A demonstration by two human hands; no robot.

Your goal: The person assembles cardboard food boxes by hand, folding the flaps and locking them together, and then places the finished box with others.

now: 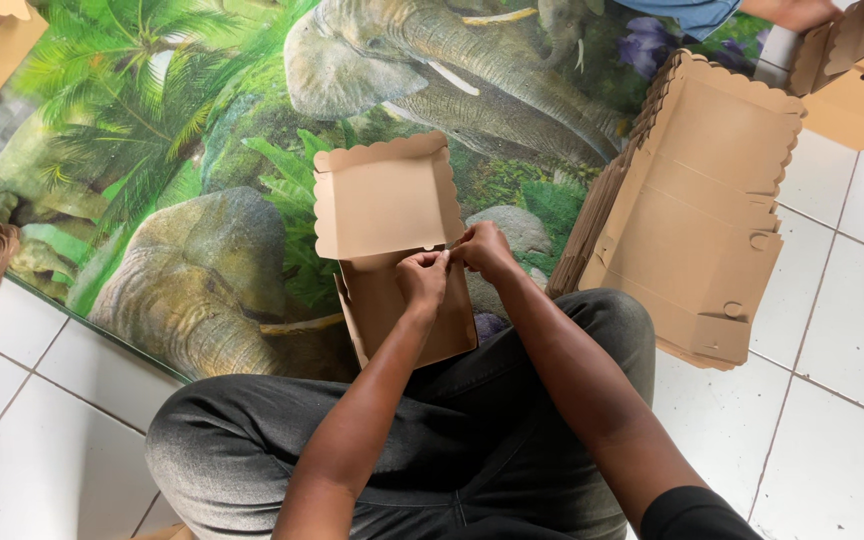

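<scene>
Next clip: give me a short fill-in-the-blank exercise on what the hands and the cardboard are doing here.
1. Both hands, left hand and right hand, pinch the same brown ____ box.
2. The box's lid has a ____ edge.
3. A stack of flat box blanks lies to the person's ____.
4. The mat under the box is printed with palms and ____.

Missing words: cardboard; scalloped; right; elephants

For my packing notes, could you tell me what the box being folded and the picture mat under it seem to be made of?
The scallop-edged box, pinched by the left hand and right hand, looks like thin brown cardboard: matte, uniform tan, with crisp fold lines. The elephant-print mat appears to be glossy plastic or vinyl, judging by its sheen, though that is uncertain.
</scene>
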